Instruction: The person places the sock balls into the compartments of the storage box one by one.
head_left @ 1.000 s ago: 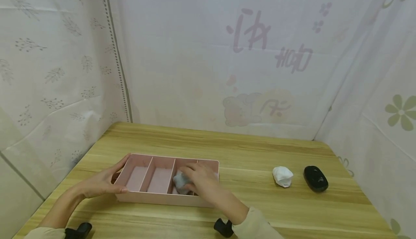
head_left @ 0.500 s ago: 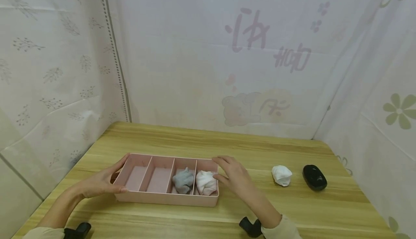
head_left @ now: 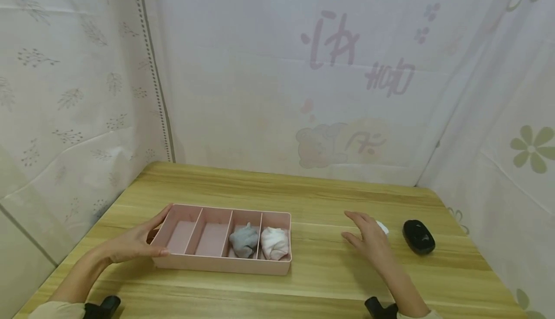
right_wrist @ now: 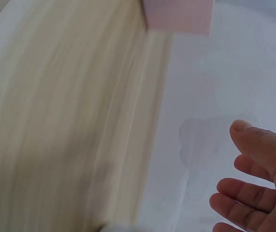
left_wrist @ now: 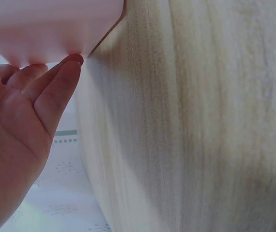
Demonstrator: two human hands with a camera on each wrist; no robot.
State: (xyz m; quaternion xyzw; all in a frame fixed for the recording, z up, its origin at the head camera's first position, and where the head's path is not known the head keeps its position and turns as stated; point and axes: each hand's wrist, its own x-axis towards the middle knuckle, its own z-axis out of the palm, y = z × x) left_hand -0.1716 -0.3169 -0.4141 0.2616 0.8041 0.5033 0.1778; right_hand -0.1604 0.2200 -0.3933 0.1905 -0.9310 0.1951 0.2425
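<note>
In the head view, the left hand (head_left: 127, 246) grips the left end of the pink box (head_left: 221, 264), lower left of centre, thumb at its front corner. A grey bundle (head_left: 244, 240) lies in the third compartment from the left, a white bundle (head_left: 274, 243) in the fourth. The right hand (head_left: 372, 242), lower right, has its fingers loosely spread, holding nothing, partly hiding a white lump (head_left: 383, 227); a black object (head_left: 418, 237) lies farther right on the table (head_left: 321, 280).

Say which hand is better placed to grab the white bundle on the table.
Likely the right hand: it is empty and partly covers the white bundle in the head view. The left hand holds the pink rectangular compartmented tray, farther away.
</note>
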